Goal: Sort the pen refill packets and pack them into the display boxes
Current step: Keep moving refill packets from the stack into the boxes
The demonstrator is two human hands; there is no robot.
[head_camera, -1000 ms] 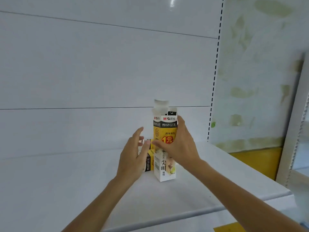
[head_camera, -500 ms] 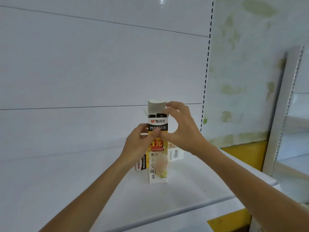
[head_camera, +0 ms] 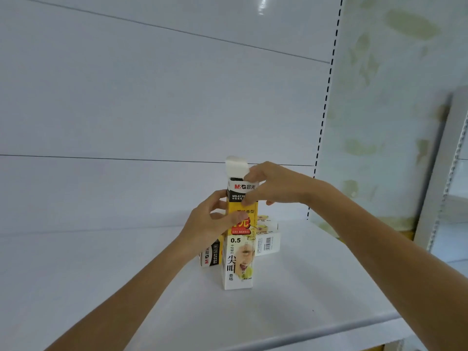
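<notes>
On the shelf (head_camera: 126, 287) | upright box (head_camera: 236, 262) was gripped by left hand (head_camera: 205, 224), its top pinched by right hand (head_camera: 273, 186) | flap (head_camera: 236, 165) was found open, closing judged pending | two boxes (head_camera: 268, 243) were seen behind it

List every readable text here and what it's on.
"M&G 晨光": upright box, black band.
"MG-6139": below it.
"GEL REFILL": red patch, same box.
"0.5": below that.
"尖叫" and "登场": lower front.
"M&G 晨光": box lying at left.
Barcode label on box lying at right: too small.

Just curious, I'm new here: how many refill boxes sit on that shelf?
3. A tall yellow-and-white cardboard box stands upright in front. A black-and-white box lies behind its left side, and a white barcoded box behind its right. Others may be hidden.
</notes>
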